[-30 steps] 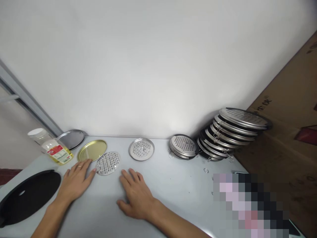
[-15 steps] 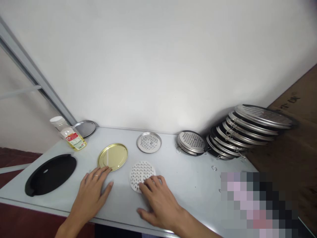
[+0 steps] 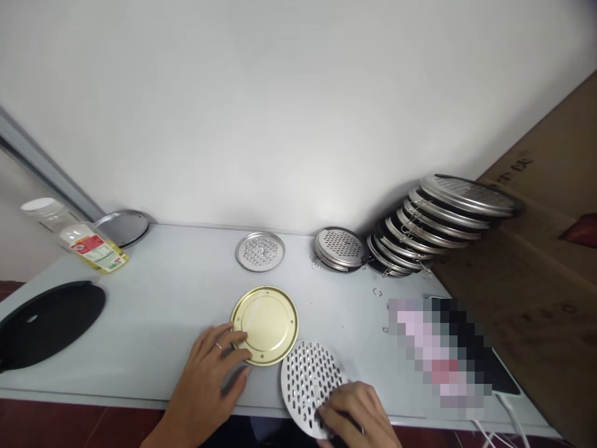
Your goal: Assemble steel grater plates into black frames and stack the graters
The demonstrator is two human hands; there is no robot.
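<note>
The left hand [image 3: 212, 373], loosely spread, is touching the round gold metal lid [image 3: 268, 325] on the grey worktop [image 3: 163, 298]. The right hand [image 3: 358, 412] is pinching the round perforated silver metal disc [image 3: 305, 376] beside it; the grip should be keeping to its rim.

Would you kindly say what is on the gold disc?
Fingertips of the left hand overlie the gold disc at its left edge; what they cover is hidden.

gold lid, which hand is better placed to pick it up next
Left, I'd judge: the left hand has its fingers over the rim of the gold lid, while the right hand is busy gripping the grater disc.
</note>
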